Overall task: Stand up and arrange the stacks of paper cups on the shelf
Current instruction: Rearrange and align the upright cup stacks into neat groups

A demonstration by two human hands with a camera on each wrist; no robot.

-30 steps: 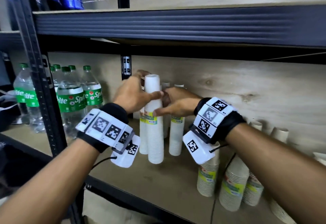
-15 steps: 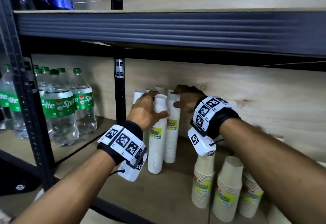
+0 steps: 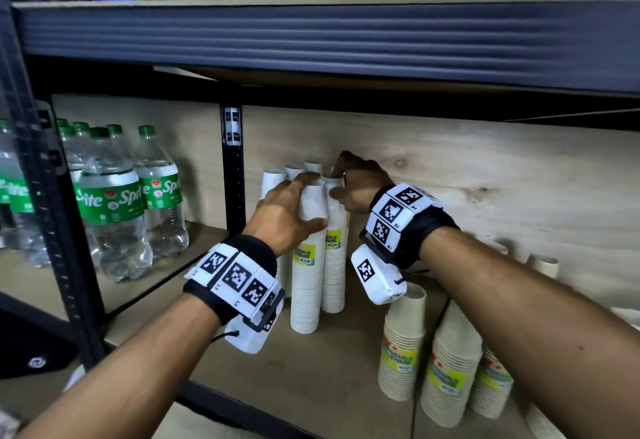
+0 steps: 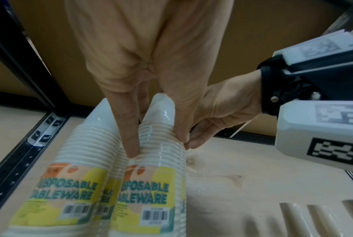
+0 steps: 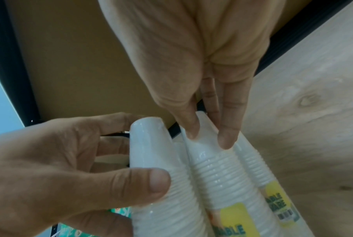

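Left hand wrapped round the front cup stack, right hand pinching the stack behind; both upright at the shelf back-left corner. Risk: tall stacks, top-only grip, so any sideways shove could topple the neighbouring stacks.

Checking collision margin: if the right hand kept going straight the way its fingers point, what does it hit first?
Likely the plywood back panel: the right hand grips a white cup stack near the back, fingers pointing leftward and inward. Depth is unclear.
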